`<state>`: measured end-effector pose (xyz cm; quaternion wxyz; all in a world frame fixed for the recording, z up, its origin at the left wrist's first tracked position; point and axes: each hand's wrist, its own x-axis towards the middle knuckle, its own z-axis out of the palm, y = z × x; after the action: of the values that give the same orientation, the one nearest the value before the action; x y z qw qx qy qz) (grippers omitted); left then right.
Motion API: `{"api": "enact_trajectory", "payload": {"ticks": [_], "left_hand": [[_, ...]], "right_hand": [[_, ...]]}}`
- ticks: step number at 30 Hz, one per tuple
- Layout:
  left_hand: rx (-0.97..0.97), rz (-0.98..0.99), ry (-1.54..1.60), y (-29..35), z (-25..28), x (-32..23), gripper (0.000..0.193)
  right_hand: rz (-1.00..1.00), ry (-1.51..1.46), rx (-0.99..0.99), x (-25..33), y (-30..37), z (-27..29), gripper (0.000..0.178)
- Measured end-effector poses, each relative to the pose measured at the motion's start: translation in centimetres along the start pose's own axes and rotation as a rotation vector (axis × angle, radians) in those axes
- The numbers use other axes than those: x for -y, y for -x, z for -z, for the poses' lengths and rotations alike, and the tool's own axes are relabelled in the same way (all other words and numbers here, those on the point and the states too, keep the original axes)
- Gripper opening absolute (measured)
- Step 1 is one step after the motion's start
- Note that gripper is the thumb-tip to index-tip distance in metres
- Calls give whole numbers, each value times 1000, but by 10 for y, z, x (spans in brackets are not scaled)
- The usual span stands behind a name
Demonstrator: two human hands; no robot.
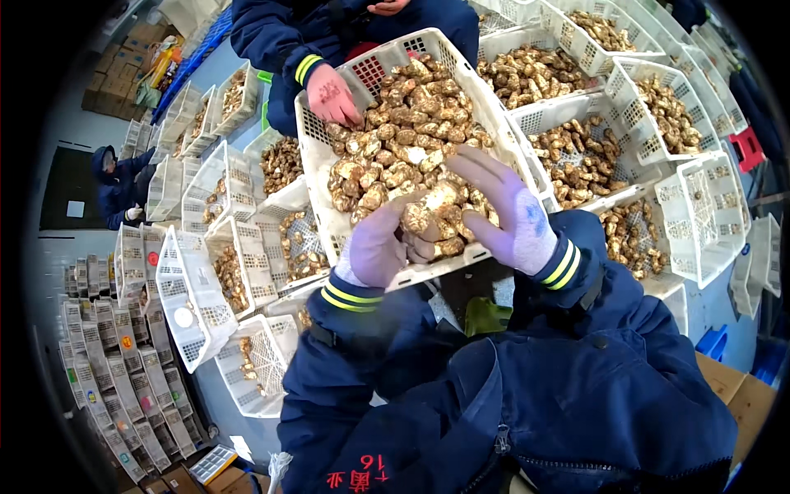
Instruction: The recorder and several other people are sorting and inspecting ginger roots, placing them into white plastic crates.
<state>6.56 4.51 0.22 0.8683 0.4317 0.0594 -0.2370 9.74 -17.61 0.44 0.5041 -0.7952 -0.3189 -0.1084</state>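
Here, mushrooms (411, 156): knobbly, stubby, mottled brown and cream, heaped in a white crate (313, 128) of perforated plastic before the wearer. Left hand (374, 243): lilac knit glove, fingers half curled against the near mushrooms; whether they grip, cannot tell. Right hand (514, 218): matching glove, fingers loosely spread over the heap. Opposite: co-worker's hand (332, 95), pink glove, at the heap's edge. Around: lattice-walled white crates (193, 309), many holding similar mushrooms.
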Motion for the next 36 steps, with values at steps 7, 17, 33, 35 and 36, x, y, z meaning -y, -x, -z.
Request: {"api": "enact_trajectory", "payload": {"ticks": [7,17,33,35,36], "left_hand": [[-238,-123,98,14,13,27,44],[0,-215,90,5,-8,47,49],[-366,-314,-730,-5,-44,35,36],[-421,-161,-590,1,-40,37,38],[-394,-132,-435,4,-36,31,39]], "right_hand": [[-265,-173,276,0,12,-12,33],[-834,-1744,493,-3,30,-30,35],[-387,-99,220,-2,27,-33,50],[-614,-380,290,-2,22,-20,45],[-833,-669,365,1,18,-12,40]]}}
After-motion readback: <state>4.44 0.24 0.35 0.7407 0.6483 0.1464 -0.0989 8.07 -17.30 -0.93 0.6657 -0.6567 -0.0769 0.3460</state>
